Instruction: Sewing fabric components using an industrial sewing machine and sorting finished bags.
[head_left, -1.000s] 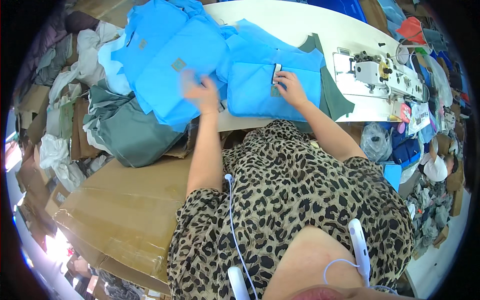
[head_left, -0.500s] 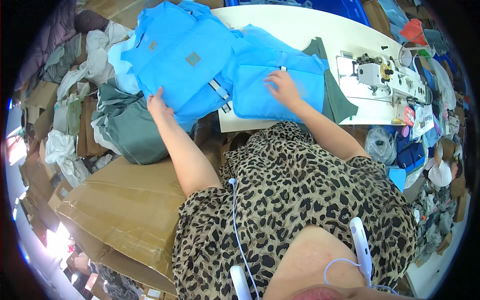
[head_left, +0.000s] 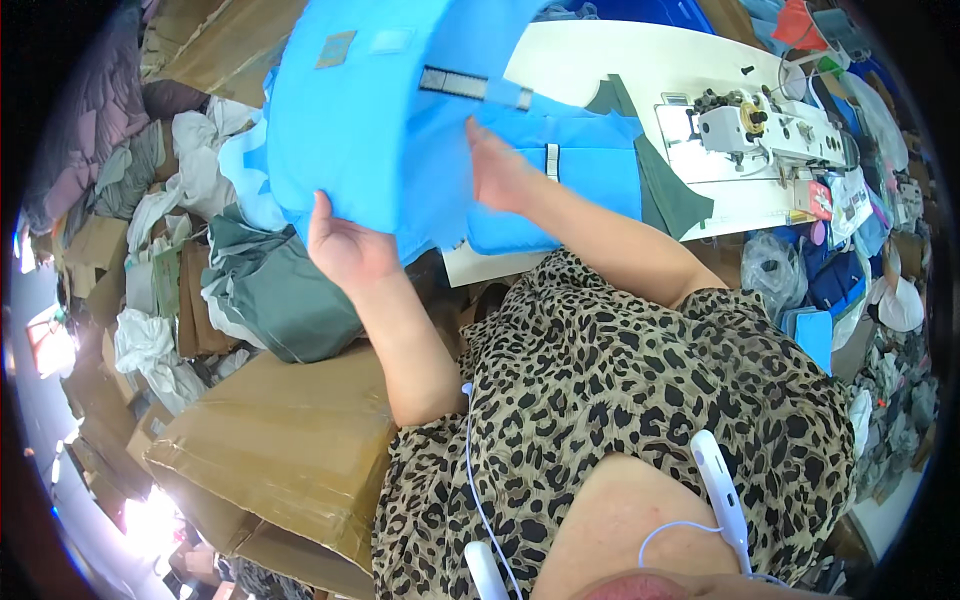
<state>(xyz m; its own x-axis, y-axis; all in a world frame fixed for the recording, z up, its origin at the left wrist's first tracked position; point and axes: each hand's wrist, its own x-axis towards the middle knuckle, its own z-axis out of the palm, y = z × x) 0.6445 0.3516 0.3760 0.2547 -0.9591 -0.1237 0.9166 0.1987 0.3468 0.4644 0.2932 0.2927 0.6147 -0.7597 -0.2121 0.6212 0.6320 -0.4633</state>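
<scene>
Two bare hands at work on a blue fabric piece [head_left: 345,140], which is tilted up at the far left of the work area, its near edge toward the wearer. The left hand [head_left: 352,250] is at this near edge, partly closed, with the thumb upright on the blue face and the other fingers largely hidden; it has hold of the fabric. The right hand [head_left: 503,178], slightly blurred, is at the right side of the same piece, its fingers partly hidden; whether it grips cannot be told. The piece carries a brownish square patch [head_left: 335,49], a pale rectangular patch [head_left: 391,40] to the right of it, and a black-and-grey strap [head_left: 455,82] running to the right.

To the right, a second blue piece [head_left: 600,185] lies flat on the white counter [head_left: 590,50], crossed by a short pale strap [head_left: 552,162]. A dark green panel [head_left: 672,190] shows along its right side. Farther right is a white sewing machine [head_left: 765,130]. To the left of the counter is a dark green bundle [head_left: 285,295]; nearer is a brown cardboard box [head_left: 290,420]. A clear plastic bag [head_left: 773,272] is at the counter's near right side.
</scene>
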